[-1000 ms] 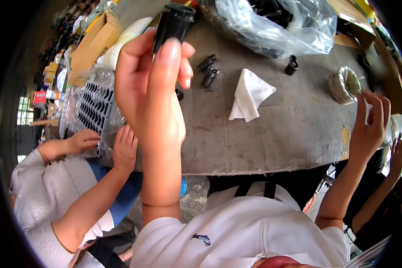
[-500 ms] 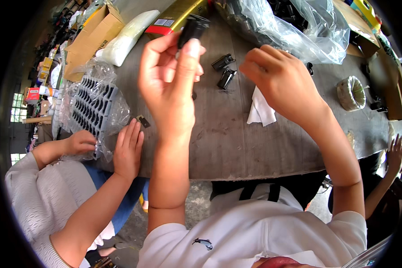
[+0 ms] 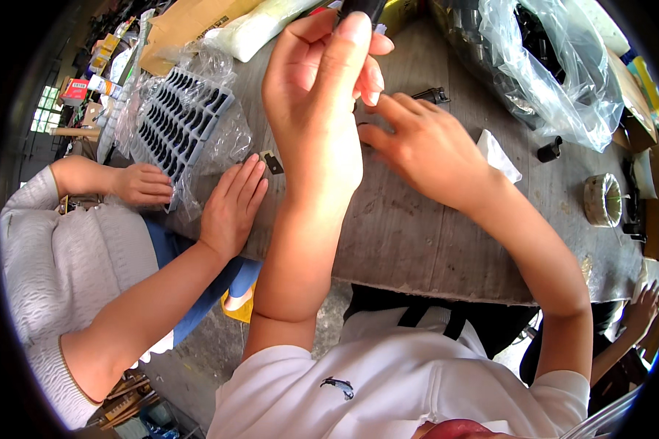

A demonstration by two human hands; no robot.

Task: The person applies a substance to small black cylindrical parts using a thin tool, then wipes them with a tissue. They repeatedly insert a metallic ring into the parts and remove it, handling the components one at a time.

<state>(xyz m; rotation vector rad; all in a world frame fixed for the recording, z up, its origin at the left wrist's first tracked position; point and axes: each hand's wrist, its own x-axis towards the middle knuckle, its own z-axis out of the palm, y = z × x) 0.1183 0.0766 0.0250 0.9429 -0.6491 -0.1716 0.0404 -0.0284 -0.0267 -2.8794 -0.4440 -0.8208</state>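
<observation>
My left hand [image 3: 322,95], raised at the top middle, is closed around a black plastic part [image 3: 360,9], pinched between thumb and fingers. The upper end of the part is cut off by the picture's edge. Close beside it, my right hand [image 3: 432,150] reaches leftward low over the table, its thumb and forefinger apart and curved. Its fingertips lie near my left wrist, and I see nothing held in them. Behind the right hand, another black part [image 3: 433,95] lies on the table, partly covered by the hand. A white cloth or tissue [image 3: 499,157] sits beside my right wrist.
A co-worker's hands [image 3: 231,208] rest at the left, next to a grey tray with black slots [image 3: 183,121] in clear plastic. A clear bag of black parts [image 3: 501,66], a small black cylinder [image 3: 549,150] and a round container [image 3: 602,200] stand at the right.
The view has shifted, so the table's things sit elsewhere in the picture. My right hand has come leftward and close to my left wrist. The left hand still grips the black part.
</observation>
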